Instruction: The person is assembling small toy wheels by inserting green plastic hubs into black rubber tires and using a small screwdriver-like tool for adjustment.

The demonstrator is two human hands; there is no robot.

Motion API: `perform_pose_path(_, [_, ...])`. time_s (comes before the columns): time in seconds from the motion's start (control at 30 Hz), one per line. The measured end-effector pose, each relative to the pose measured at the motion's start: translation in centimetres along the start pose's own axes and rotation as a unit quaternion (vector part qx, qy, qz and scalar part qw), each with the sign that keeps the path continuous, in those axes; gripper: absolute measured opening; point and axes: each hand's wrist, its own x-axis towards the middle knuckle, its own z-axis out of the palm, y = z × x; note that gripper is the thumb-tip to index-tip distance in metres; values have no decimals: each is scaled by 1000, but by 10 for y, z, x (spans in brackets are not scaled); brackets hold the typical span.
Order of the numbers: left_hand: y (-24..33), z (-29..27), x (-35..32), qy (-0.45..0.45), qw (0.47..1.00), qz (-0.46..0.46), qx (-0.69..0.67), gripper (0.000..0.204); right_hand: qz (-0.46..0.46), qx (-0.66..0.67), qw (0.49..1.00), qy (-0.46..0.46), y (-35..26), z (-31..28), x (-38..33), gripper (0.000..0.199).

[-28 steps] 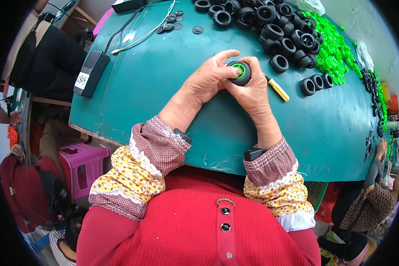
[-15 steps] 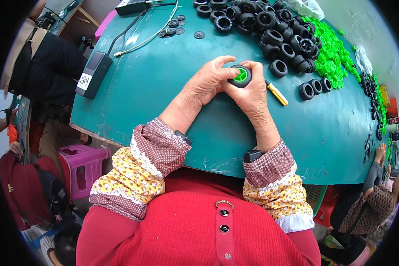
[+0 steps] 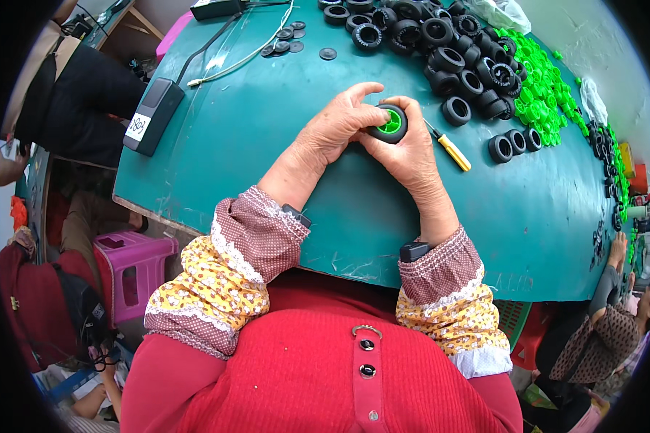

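Above the near middle of the table, my right hand (image 3: 412, 151) grips a small black toy tyre (image 3: 389, 138) with a bright green hub (image 3: 393, 121) inside it. From the other side my left hand (image 3: 334, 126) closes on the same wheel, its thumb pressed against the green hub. The fingers behind the wheel are partly hidden. Just right of my right hand lies a screwdriver (image 3: 454, 154) with a yellow handle. Three black tyres (image 3: 516, 142) stand in a row farther right.
A large heap of black tyres (image 3: 440, 61) covers the far middle, beside a pile of green hubs (image 3: 538, 86). Black discs (image 3: 328, 53), a pale cable (image 3: 245, 61) and a black box (image 3: 154, 115) are at the left. People sit or stand around the green table (image 3: 267, 123).
My hands have shifted slightly left over the table with the wheel still held. More of the screwdriver's shaft shows beside my right hand.
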Motion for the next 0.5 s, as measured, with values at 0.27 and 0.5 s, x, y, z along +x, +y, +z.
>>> perform_pose_path(0.27, [-12,3,2,5,998,12,-61,64,40,-61,996,44,10,5,7,41])
perform_pose_path(0.5, [11,-12,-9,-108,994,5,28,72,44,68,981,-175,-7,-17,4,69])
